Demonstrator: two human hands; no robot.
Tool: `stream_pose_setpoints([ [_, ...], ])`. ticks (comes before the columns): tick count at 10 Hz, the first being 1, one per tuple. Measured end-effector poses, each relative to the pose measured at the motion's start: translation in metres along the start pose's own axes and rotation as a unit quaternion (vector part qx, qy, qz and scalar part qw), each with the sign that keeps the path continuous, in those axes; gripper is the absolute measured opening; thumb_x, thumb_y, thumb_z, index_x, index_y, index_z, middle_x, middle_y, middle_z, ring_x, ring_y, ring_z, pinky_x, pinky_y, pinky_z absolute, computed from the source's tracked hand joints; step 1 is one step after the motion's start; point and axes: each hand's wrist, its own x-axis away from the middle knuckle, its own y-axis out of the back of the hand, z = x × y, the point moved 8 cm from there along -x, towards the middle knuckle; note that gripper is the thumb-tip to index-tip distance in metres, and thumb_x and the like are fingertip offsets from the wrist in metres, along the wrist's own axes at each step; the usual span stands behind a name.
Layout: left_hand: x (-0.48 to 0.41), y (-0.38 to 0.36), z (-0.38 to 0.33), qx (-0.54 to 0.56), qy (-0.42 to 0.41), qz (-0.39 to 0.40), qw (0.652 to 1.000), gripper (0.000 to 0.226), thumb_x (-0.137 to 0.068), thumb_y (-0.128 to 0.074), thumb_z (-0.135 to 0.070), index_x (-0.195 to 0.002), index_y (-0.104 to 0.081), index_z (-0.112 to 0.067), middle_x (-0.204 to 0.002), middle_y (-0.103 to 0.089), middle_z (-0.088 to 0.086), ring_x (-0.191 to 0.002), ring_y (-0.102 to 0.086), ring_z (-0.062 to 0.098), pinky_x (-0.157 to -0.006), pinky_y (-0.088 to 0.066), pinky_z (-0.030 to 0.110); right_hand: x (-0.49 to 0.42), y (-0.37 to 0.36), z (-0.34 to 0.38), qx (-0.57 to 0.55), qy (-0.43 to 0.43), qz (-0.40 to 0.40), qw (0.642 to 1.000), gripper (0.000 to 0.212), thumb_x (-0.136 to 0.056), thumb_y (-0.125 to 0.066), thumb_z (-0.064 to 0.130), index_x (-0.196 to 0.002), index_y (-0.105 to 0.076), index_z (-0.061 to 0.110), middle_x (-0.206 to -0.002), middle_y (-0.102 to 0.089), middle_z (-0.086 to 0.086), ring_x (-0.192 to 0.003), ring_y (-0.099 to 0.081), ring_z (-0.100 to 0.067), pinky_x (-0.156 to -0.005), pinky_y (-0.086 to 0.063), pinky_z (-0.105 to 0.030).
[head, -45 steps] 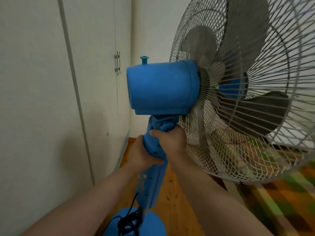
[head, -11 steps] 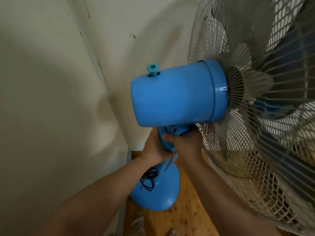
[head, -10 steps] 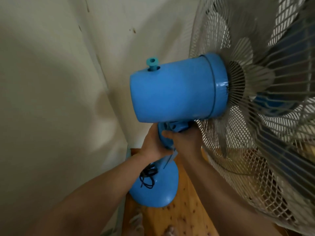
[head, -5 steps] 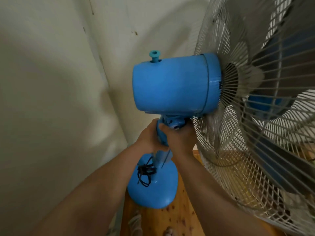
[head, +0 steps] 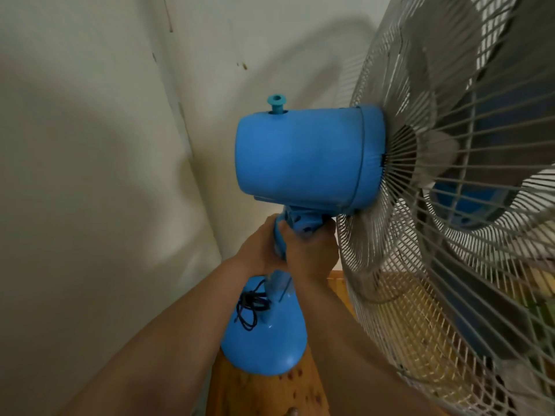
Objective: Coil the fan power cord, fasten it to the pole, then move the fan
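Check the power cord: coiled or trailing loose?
Coiled. The black cord sits as a small bundle of loops beside the pole, above the blue base. Whether it is fastened there cannot be told.

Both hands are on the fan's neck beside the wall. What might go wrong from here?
1. The cord bundle hangs by the pole in loose loops; it may slip free and snag under the base.
2. The left hand and right hand grip only the neck under the motor housing; that load looks top-heavy and might tip.
3. The grille sits close to the wall and might scrape it.
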Motion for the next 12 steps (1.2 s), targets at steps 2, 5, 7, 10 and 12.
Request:
stream_pose_setpoints([
  [2, 0.013, -0.002, -0.003, 0.058, 0.045, -0.067, 0.995, 0.061, -0.076, -0.066, -0.021, -0.129, -0.035, -0.014, -0.124, -0.054, 0.006, -0.109, -0.057, 0.022, -0.087, -0.046, 0.031, 0.000, 0.001, 0.002, -0.014, 0.015, -0.003, 1.000, 0.064, -0.075, -0.072, 0.037, -0.122, -0.043, 0.004, -0.117, -0.061, -0.011, -0.108, -0.059, -0.029, -0.078, -0.037, -0.026],
  [5, 0.044, -0.008, -0.023, 0.056, 0.051, 0.002, 0.997, 0.039, -0.088, -0.060, -0.012, -0.122, -0.043, -0.017, -0.106, -0.045, -0.005, -0.093, -0.049, 0.010, -0.064, -0.035, 0.011, 0.009, 0.010, -0.007, 0.018, 0.011, 0.046, 0.999, 0.059, -0.079, -0.067, 0.025, -0.126, -0.038, 0.003, -0.122, -0.058, -0.014, -0.110, -0.057, -0.033, -0.083, -0.045, -0.035],
  [7, 0.069, -0.011, -0.006, 0.053, 0.101, -0.013, 0.993, 0.089, -0.084, -0.066, -0.029, -0.148, -0.007, -0.010, -0.153, -0.026, 0.012, -0.137, -0.032, 0.025, -0.102, -0.033, 0.029, 0.024, 0.028, 0.002, 0.021, 0.033, 0.065, 0.997, 0.047, -0.082, -0.062, 0.016, -0.124, -0.043, 0.006, -0.118, -0.059, -0.012, -0.106, -0.058, -0.030, -0.075, -0.040, -0.028],
  [10, 0.118, -0.014, 0.010, 0.059, 0.159, -0.064, 0.983, 0.089, -0.085, -0.064, -0.030, -0.149, -0.005, -0.011, -0.155, -0.021, 0.011, -0.140, -0.027, 0.026, -0.107, -0.030, 0.032, 0.054, 0.044, 0.008, -0.061, 0.008, 0.074, 0.995, 0.010, -0.086, -0.052, 0.018, -0.096, -0.048, 0.019, -0.087, -0.050, -0.002, -0.077, -0.049, -0.020, -0.067, -0.042, -0.032],
  [12, 0.163, -0.010, -0.016, 0.094, 0.135, -0.129, 0.978, 0.086, -0.084, -0.065, -0.030, -0.149, -0.010, -0.014, -0.155, -0.023, 0.010, -0.139, -0.030, 0.025, -0.108, -0.031, 0.033, 0.115, 0.062, 0.018, 0.000, 0.061, 0.194, 0.979, 0.051, -0.090, -0.052, 0.024, -0.137, -0.033, 0.016, -0.133, -0.048, -0.009, -0.118, -0.051, -0.026, -0.092, -0.046, -0.033],
])
